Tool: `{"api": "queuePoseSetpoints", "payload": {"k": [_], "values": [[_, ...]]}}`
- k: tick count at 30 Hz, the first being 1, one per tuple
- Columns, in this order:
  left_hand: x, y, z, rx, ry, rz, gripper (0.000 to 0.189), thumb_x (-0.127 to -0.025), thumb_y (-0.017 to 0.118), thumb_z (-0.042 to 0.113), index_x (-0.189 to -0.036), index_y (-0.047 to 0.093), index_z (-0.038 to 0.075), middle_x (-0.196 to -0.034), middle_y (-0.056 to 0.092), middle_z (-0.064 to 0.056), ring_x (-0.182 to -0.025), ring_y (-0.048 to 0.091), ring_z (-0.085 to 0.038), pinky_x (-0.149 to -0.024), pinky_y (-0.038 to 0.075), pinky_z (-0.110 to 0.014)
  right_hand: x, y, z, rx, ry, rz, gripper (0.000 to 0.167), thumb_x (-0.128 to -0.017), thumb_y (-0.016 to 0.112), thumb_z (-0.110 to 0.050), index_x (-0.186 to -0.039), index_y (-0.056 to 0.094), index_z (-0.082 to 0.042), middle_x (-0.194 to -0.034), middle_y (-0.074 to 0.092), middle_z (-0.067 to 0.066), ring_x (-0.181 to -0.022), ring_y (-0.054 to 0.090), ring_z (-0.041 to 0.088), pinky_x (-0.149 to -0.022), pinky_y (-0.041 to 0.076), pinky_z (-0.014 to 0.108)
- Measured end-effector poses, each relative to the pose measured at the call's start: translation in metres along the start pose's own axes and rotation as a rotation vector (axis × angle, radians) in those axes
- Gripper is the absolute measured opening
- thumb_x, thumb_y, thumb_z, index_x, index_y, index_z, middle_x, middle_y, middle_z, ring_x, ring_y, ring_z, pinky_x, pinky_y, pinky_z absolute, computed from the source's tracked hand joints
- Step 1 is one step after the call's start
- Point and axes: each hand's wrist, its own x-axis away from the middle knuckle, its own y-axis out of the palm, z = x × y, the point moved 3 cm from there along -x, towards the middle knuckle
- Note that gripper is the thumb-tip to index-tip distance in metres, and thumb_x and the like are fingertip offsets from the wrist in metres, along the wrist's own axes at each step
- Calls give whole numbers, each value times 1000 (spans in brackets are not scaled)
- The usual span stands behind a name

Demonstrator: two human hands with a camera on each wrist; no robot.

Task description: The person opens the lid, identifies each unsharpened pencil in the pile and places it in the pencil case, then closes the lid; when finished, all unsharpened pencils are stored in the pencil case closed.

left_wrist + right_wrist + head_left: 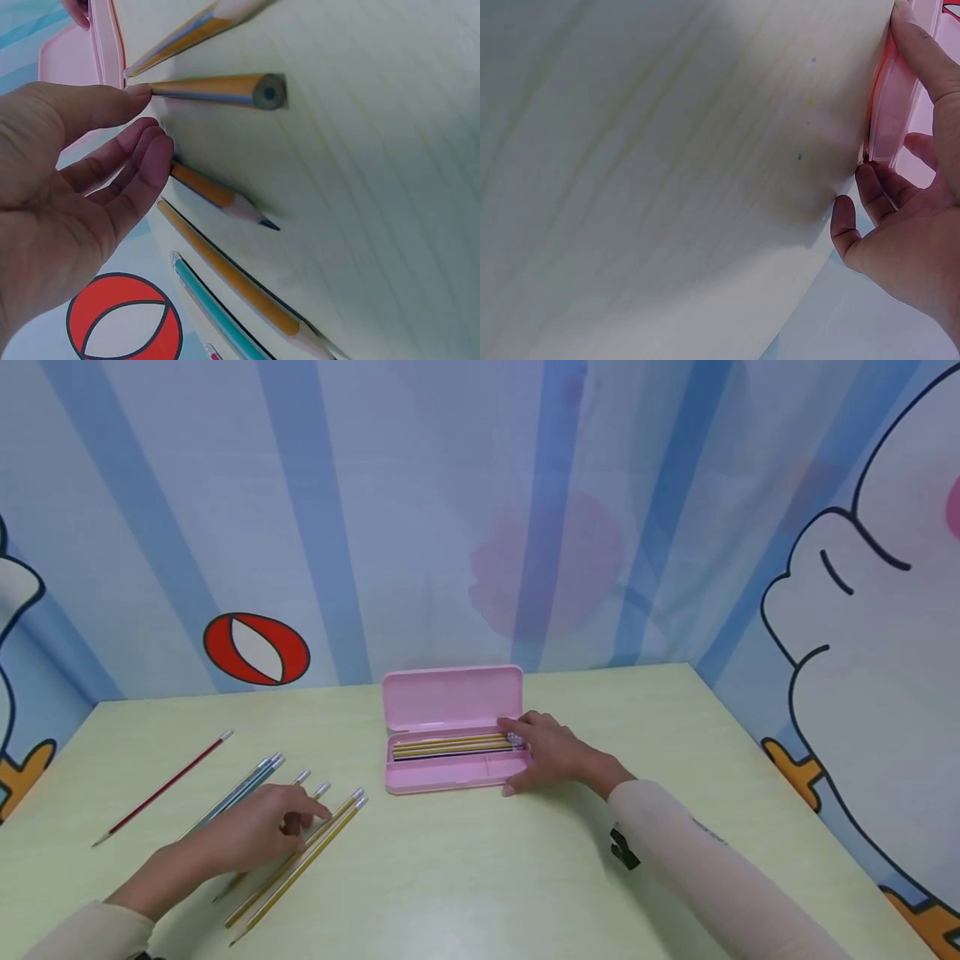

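In the head view my left hand [251, 827] is over a spread of yellow pencils [311, 860], with its fingers bent and a gap between thumb and fingers. The left wrist view shows the thumb touching or just over a flat-ended yellow pencil [225, 90], and the fingertips beside a sharpened one [214, 187]. My right hand [558, 750] grips the right end of an open pink pencil case [438, 774], thumb at its front edge. Several yellow pencils [450, 743] lie in the case's rear compartment. The right wrist view shows the case's side [896, 97] against the fingers.
Teal pencils [243, 789] lie partly behind my left hand. A red pencil [168, 785] lies apart at the far left. The pale table [480, 877] ends at a striped blue backdrop [435, 527] with cartoon prints.
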Motion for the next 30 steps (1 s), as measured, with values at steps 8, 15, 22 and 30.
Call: {"api": "queuePoseSetpoints", "payload": {"k": [8,15,22,30], "values": [[-4,4,5,-70,-79,-15,33,-81,78,2,-112,75,12,-81,54,6,-72,45,-8,-61,42,-23,-1,-1,-1,0,4,-7,104,-72,86,-49,-158,32,-24,-151,40,15,-134,41,34,-107,42,55],[-4,5,5,-96,-81,-6,35,-79,78,-2,-112,75,11,-82,54,6,-74,46,-9,-62,43,-22,-1,0,1,4,-2,-10,105,-72,86,-50,-158,32,-23,-150,41,15,-133,41,34,-107,43,54],[-5,6,1,-46,-134,-22,36,-78,79,-2,-113,74,8,-79,56,5,-73,49,-10,-62,44,-22,-1,1,1,-10,2,-10,105,-71,86,-50,-158,32,-24,-150,41,15,-133,41,34,-107,42,55],[-3,4,-4,7,-89,-10,34,-80,76,-4,-113,72,4,-78,55,4,-71,47,-7,-61,43,-22,-1,0,1,-17,1,-7,105,-71,86,-50,-157,33,-23,-150,41,15,-133,41,34,-106,42,55]]}}
